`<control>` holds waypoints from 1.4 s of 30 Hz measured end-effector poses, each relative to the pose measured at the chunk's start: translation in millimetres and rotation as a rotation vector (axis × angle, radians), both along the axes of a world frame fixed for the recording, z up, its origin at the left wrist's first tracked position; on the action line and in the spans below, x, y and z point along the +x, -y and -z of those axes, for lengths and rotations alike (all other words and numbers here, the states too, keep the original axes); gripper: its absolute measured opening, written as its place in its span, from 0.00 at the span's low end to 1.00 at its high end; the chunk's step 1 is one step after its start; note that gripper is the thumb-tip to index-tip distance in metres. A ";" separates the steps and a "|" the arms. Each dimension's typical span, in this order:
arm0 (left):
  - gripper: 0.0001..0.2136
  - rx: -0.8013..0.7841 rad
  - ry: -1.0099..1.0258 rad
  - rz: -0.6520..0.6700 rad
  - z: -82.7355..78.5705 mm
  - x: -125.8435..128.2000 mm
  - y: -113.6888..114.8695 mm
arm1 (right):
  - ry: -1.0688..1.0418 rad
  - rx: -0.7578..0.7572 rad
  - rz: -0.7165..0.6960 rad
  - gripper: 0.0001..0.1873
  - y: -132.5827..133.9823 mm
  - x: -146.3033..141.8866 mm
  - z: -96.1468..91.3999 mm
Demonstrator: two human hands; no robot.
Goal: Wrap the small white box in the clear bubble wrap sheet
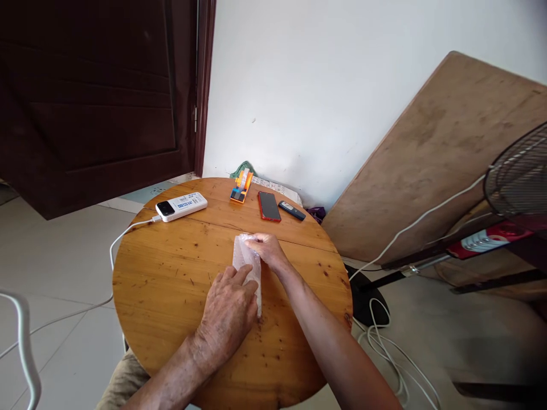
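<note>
Behind everything, a plain white wall (320, 85) runs out of view at the top. To its left, a dark brown panelled door (98, 68) is cut off; to the right, a large tan wooden board (427, 154) leans, partly covered by a black wire-caged fan (521, 171) cropped by the edge. The round, honey-coloured wooden table (171, 296) stands in the middle, its near edge partly hidden by the forearms.

On it, the left hand (231, 302) lies over the lower part of a narrow translucent bubble-wrap strip (240, 256), fingers loosely bent; its underside is hidden, so I cannot tell whether it grips. The right hand (267, 249) pinches the strip's far end between thumb and fingers.

Beyond lie a white rounded-corner device (182, 206), its label illegible, an orange-and-black tape dispenser (241, 191), a red-edged black phone (269, 206) and a slim dark handheld device (292, 210).
</note>
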State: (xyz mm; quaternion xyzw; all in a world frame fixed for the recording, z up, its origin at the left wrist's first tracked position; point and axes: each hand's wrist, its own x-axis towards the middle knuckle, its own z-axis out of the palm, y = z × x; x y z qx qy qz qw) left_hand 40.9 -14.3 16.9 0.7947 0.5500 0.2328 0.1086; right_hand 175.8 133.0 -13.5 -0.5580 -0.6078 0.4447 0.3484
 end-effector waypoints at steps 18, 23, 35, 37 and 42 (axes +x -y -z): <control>0.09 0.044 0.245 -0.117 23.2 -1.4 0.4 | -0.111 0.103 -0.102 0.12 46.7 4.0 -59.4; 0.12 0.062 0.358 -0.286 31.1 0.2 6.9 | -0.021 0.217 -0.109 0.10 83.0 9.3 -65.7; 0.20 0.056 0.460 -0.137 45.3 -8.6 -2.0 | -0.037 0.440 -0.131 0.10 156.5 7.3 -39.3; 0.14 0.048 0.470 -0.097 45.6 -11.0 -2.7 | -0.052 0.479 -0.115 0.10 162.1 6.5 -32.1; 0.17 -0.033 0.439 0.033 36.4 -30.9 3.6 | 0.016 0.556 -0.075 0.12 171.2 5.0 -15.8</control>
